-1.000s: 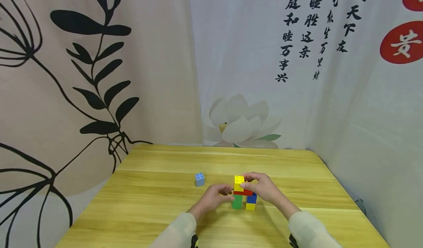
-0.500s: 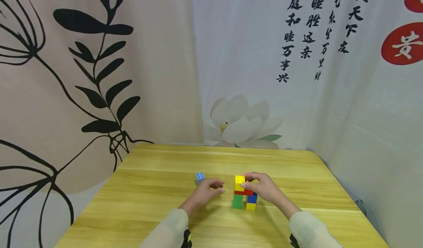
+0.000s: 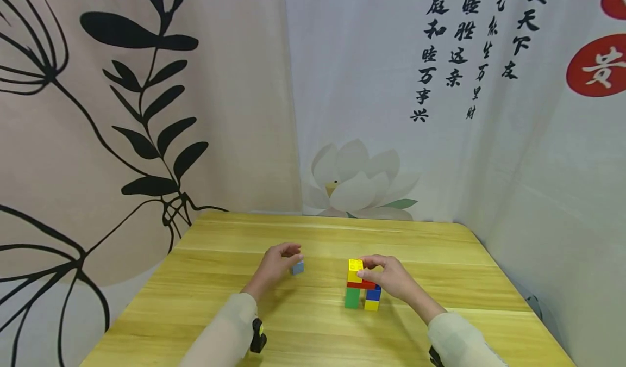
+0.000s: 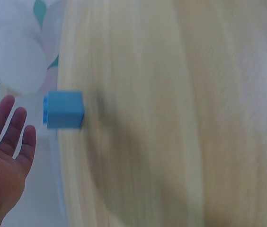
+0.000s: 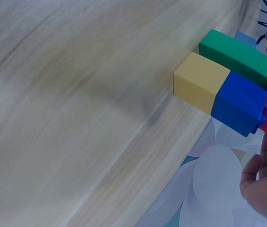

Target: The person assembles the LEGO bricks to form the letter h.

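Observation:
My left hand (image 3: 277, 263) is beside a light blue brick (image 3: 298, 268), partly covering it in the head view. The left wrist view has this brick (image 4: 65, 109) just past the spread fingertips, with a gap between. On the right, my right hand (image 3: 391, 278) pinches the yellow brick (image 3: 355, 271) on top of a small structure. Under it, a flat red brick (image 3: 361, 285) bridges a green column (image 3: 352, 297) and a blue brick (image 3: 373, 294) on a lower yellow brick (image 3: 371, 305). The top yellow brick lies outside the right wrist view.
Both the structure and the light blue brick stand on a wooden table (image 3: 235, 280). Behind the table's far edge hangs a printed curtain (image 3: 244, 111). A black device (image 3: 258, 335) is strapped to the left wrist.
My left hand has left the structure's left side and moved left and away to the light blue brick. The right hand has stayed on the top yellow brick.

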{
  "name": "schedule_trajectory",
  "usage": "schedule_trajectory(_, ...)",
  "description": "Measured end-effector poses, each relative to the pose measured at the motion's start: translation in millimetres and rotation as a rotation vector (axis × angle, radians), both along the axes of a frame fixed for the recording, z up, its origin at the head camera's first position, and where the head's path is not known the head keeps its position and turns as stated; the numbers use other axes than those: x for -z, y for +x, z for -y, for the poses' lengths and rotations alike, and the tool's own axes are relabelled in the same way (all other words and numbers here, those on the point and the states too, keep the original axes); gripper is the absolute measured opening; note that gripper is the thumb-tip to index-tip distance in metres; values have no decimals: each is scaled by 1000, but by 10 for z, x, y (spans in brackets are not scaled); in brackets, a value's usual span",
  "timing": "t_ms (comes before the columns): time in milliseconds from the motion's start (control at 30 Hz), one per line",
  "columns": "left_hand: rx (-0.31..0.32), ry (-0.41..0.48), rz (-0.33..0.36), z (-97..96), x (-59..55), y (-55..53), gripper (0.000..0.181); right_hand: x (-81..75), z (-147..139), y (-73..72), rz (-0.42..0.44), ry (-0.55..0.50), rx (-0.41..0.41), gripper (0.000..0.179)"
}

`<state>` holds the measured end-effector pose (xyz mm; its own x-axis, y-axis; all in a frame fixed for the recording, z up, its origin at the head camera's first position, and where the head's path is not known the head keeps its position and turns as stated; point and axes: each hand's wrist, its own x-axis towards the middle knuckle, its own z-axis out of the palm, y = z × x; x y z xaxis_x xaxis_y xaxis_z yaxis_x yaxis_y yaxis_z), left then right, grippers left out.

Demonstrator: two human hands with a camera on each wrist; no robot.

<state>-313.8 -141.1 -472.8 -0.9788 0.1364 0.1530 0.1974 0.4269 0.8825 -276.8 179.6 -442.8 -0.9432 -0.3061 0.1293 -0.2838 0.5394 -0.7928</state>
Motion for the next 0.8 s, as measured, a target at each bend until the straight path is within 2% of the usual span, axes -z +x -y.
schedule_trajectory(200,-92,36,18,139,18,-104,41,-2,-4,7,-10,2,4,42)
schedule_trajectory(400,-145,-3,40,226,203,-161,46,11,13,8,18,-24,7,43)
schedule_trajectory(567,-153,-19,55,239,329,-175,48,13,22,9,23,-34,4,42)
schedule_trajectory(800,-133,-3,47,184,399,-175,49,29,15,-1,19,-48,-5,42)
